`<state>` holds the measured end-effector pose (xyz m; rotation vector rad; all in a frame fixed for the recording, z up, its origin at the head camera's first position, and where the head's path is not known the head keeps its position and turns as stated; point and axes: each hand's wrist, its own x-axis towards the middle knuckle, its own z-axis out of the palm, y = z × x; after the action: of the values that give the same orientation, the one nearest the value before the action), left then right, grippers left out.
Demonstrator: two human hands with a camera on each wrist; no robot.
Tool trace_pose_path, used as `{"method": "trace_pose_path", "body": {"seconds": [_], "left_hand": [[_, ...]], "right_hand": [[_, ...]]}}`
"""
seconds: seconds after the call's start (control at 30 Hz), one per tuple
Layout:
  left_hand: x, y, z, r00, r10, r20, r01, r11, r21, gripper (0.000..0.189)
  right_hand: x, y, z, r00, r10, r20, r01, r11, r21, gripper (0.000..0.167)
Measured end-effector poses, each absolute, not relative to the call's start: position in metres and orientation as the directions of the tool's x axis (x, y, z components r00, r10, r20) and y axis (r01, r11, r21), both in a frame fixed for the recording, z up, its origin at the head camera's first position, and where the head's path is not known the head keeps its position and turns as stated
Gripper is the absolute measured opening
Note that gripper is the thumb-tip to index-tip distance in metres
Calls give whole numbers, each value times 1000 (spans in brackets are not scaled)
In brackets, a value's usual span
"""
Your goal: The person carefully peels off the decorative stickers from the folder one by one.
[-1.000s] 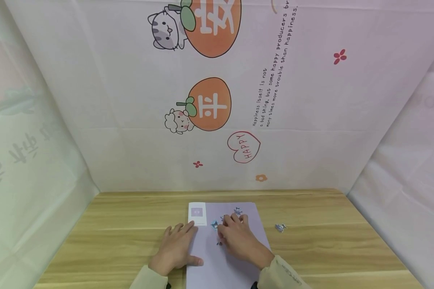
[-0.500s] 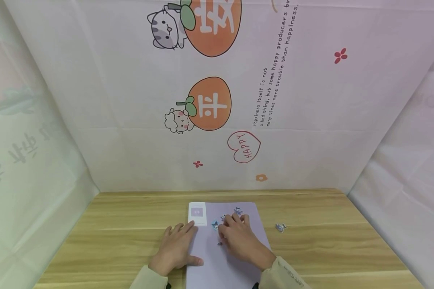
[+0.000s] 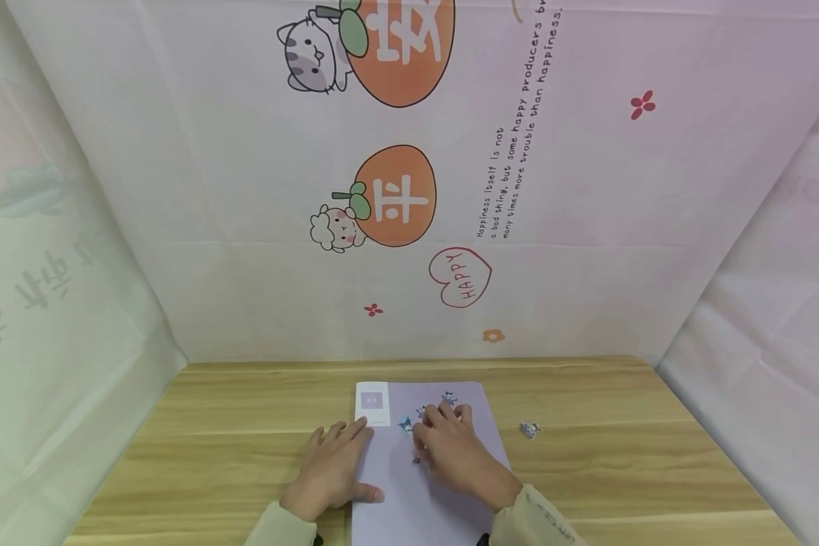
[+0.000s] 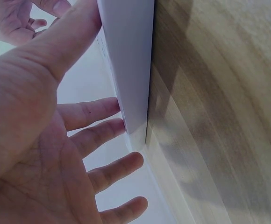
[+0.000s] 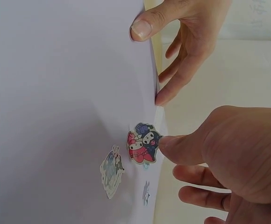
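Note:
My left hand (image 3: 329, 468) lies along the left edge of a lilac book-like slab (image 3: 409, 516). Its fingers are spread; in the left wrist view the thumb and two fingertips touch the slab's thick side. Above the slab, my right hand (image 3: 456, 453) has curled fingers. In the right wrist view its thumb pinches the edge of a cartoon sticker (image 5: 144, 144) with pink and dark blue figures, while the finger behind is hidden. Near that hand several more stickers lie on the slab, among them a bluish one (image 3: 406, 425) and one at the top (image 3: 449, 397).
A white label (image 3: 373, 417) with a lilac square covers the slab's upper left corner. One loose sticker (image 3: 529, 430) lies on the wooden table (image 3: 587, 470) to the right. Printed white cloth (image 3: 246, 303) hangs behind and at both sides.
My right hand has shifted very slightly to the right with the sticker. The left hand and the slab have not moved.

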<state>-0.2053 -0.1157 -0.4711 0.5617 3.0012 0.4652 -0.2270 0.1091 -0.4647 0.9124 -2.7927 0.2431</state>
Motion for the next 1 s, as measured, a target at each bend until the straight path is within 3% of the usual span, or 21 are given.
{"method": "trace_pose_path", "body": {"seconds": [1.0], "left_hand": [[-204, -116, -470, -933, 361, 8, 346, 889, 299, 96]], "right_hand": [[-227, 111, -457, -791, -562, 242, -599, 793, -114, 32]]}}
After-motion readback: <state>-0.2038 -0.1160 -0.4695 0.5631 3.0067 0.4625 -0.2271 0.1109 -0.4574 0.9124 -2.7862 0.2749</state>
